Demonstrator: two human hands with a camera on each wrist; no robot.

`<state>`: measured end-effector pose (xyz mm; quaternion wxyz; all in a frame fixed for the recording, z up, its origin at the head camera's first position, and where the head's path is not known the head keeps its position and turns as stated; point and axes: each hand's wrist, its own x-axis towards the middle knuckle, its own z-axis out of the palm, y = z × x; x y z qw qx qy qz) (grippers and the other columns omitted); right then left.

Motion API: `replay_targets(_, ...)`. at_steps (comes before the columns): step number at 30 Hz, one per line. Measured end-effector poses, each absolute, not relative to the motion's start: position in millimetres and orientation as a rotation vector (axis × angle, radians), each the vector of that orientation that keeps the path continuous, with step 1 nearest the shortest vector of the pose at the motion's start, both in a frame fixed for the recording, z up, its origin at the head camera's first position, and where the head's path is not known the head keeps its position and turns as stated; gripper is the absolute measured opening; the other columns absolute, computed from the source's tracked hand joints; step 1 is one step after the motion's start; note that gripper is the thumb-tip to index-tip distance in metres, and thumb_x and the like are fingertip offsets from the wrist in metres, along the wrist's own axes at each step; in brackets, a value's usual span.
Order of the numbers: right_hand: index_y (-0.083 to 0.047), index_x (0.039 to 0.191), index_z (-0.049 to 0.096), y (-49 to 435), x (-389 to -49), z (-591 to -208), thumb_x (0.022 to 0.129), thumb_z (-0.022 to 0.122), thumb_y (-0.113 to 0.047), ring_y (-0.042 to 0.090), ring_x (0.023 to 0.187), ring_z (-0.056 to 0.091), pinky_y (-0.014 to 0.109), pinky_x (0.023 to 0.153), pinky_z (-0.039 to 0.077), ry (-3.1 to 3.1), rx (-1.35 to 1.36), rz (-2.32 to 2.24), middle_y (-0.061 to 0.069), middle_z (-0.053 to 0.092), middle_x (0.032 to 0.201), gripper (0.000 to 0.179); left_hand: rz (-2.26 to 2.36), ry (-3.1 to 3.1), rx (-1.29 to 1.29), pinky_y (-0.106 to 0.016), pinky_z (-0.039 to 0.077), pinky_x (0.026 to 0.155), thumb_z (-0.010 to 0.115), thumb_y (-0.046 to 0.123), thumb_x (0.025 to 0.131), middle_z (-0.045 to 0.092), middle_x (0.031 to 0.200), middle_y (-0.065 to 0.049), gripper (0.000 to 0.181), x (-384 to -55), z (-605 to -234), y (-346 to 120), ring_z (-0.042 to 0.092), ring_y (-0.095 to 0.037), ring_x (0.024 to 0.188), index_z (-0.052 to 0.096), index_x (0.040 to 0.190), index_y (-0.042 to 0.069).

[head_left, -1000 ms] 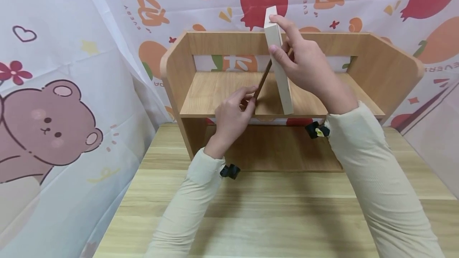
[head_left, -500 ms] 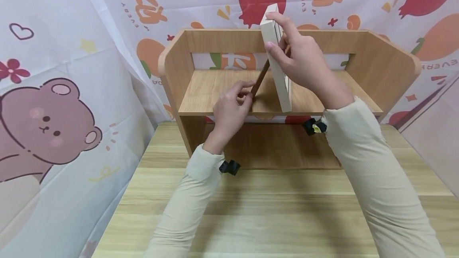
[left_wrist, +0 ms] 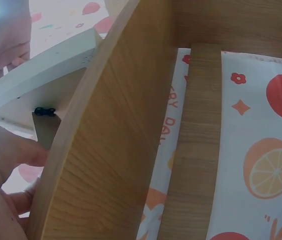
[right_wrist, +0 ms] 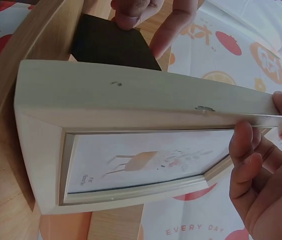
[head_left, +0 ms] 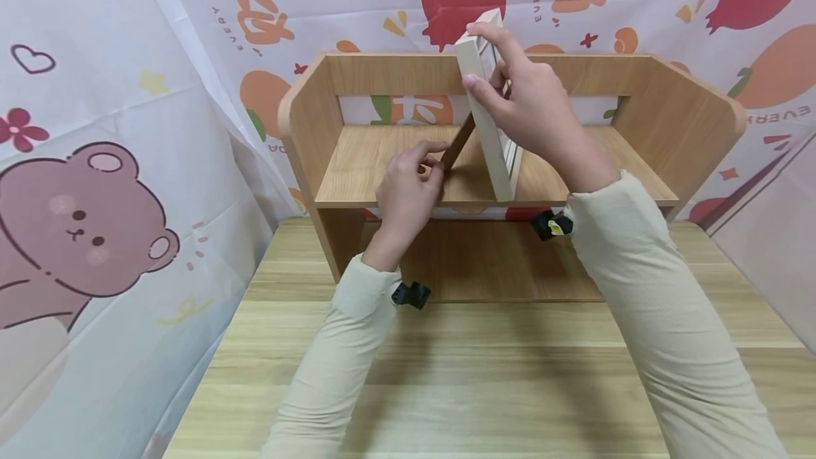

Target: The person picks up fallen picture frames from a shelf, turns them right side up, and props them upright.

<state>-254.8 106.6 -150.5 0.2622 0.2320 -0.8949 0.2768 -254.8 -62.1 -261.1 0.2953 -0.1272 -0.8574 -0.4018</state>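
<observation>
A white picture frame [head_left: 486, 122] stands tilted on the upper shelf, its brown easel leg [head_left: 460, 142] swung out behind it on the left. My right hand [head_left: 532, 101] grips the frame's upper part, thumb on the near edge and index finger over the top. My left hand [head_left: 408, 186] pinches the leg near its lower end. In the right wrist view the front of the picture frame [right_wrist: 146, 95] shows a print of an animal under glass. The left wrist view has the frame's back [left_wrist: 56, 92], with a dark hinge [left_wrist: 44, 111] where the leg joins.
A two-tier wooden desk shelf [head_left: 382, 161] with raised side panels and a back rail surrounds the picture frame. It stands on a wood-grain table [head_left: 497, 381]. Fruit-printed cloth [head_left: 376, 13] hangs behind, and a bear-printed cloth [head_left: 210, 161] hangs at the left.
The picture frame has turned so more of its front faces the right hand, and its top has shifted slightly left. Both hands keep their hold; the right hand moves a little left with the frame.
</observation>
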Motion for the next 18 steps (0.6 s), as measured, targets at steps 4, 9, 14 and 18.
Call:
replay_targets(4,-0.031,0.146,0.034,105,-255,-150,0.098,0.051,-0.038,0.02,0.06,0.046,0.028,0.06,0.038,-2.426,0.617,0.74,0.006,0.054,0.073,0.051,-1.145,-2.337,-0.316,-0.031,0.04,0.05,0.06,0.015,0.092,0.073,0.093,0.002,0.027,-255,-256,-65,0.063,-0.015,0.08,0.07,0.113,0.028)
replay_targets(9,-0.032,0.145,0.034,102,-255,-149,0.097,0.052,-0.039,0.02,0.061,0.047,0.028,0.061,0.04,-2.436,0.598,0.747,0.005,0.054,0.072,0.051,-1.219,-2.397,-0.279,-0.032,0.042,0.055,0.06,0.017,0.092,0.072,0.093,0.004,0.027,-257,-251,-66,0.063,-0.013,0.083,0.07,0.113,0.031)
replay_targets(14,-0.031,0.145,0.034,99,-255,-148,0.097,0.051,-0.04,0.021,0.063,0.049,0.029,0.063,0.042,-2.448,0.592,0.754,0.007,0.056,0.074,0.052,-1.261,-2.431,-0.269,-0.03,0.041,0.052,0.06,0.017,0.092,0.07,0.093,0.005,0.028,-260,-248,-69,0.064,-0.012,0.08,0.07,0.114,0.032)
replay_targets(18,-0.03,0.146,0.033,96,-255,-148,0.097,0.051,-0.04,0.021,0.065,0.051,0.03,0.063,0.043,-2.456,0.582,0.744,0.009,0.057,0.075,0.053,-1.297,-2.447,-0.261,-0.028,0.037,0.05,0.06,0.018,0.092,0.07,0.092,0.005,0.027,-260,-244,-71,0.062,-0.012,0.077,0.07,0.113,0.032)
